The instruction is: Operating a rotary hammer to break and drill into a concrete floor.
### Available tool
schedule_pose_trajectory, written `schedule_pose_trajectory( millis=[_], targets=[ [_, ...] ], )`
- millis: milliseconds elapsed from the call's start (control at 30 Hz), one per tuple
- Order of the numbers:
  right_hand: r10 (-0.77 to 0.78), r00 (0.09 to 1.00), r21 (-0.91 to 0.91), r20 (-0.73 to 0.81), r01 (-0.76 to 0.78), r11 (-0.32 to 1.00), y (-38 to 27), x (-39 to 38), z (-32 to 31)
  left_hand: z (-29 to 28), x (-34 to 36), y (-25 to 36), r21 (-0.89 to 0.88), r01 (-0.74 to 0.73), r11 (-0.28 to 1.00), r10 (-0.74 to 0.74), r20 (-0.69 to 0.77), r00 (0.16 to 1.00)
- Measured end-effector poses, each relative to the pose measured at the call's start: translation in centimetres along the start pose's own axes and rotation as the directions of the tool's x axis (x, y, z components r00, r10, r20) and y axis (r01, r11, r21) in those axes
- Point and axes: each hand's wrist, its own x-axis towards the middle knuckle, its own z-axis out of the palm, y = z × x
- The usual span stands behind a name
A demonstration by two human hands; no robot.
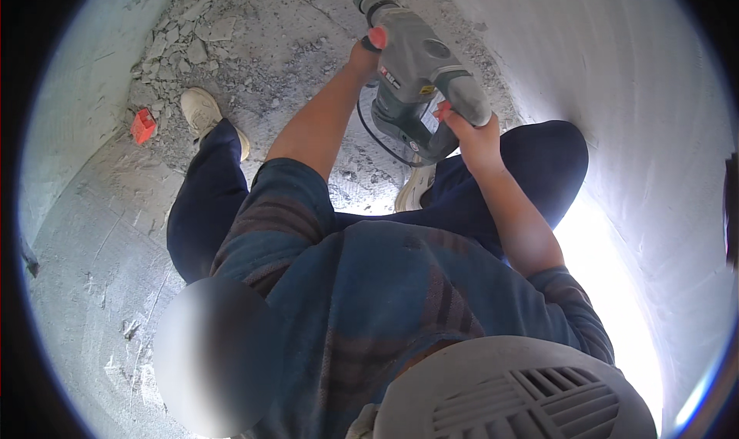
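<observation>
A dusty grey-green rotary hammer (419, 54) lies across the upper middle, held in both hands. Its chuck end points up and to the left, and a thin bit runs out at the top edge. My left hand (365, 60) is closed around the side handle near the front; its fingers are mostly hidden by the tool. My right hand (479, 140) grips the rear handle, fingers wrapped close to the red trigger. A black cord (375, 141) curves below the tool's body.
Broken chips and rubble (196, 50) cover the floor at upper left. A small red box (143, 125) stands beside my left shoe (202, 109). Pale walls (616, 61) rise close on both sides. A grey vented shell (523, 393) fills the lower edge.
</observation>
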Motion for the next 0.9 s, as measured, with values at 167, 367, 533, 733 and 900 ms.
schedule_pose_trajectory(
  millis=[167,367,533,733,900],
  targets=[
    [-0.135,0.991,-0.229,0.008,0.133,0.964,-3.1,-1.6,0.7,1.8,-0.5,-1.1,-0.393,0.14,0.909,-0.101,0.118,0.988],
    [-0.097,0.994,-0.23,0.056,0.107,0.967,-4.8,-2.3,4.6,1.2,-1.2,1.4,-0.581,0.162,0.798,0.05,0.331,0.942],
    [-0.07,0.994,-0.433,0.08,0.098,0.896,-4.2,-1.6,8.2,-1.3,-1.1,1.5,-0.593,0.184,0.783,0.045,0.35,0.936],
    [-0.259,0.959,-0.426,0.116,0.283,0.859,-2.4,-0.2,8.9,-3.5,0.6,-0.3,-0.452,0.079,0.888,-0.011,0.151,0.988],
    [-0.164,0.983,-0.209,0.082,0.178,0.962,-0.9,3.9,8.0,-9.1,6.9,0.7,0.21,-0.118,0.97,0.12,0.004,0.993]
  ],
)
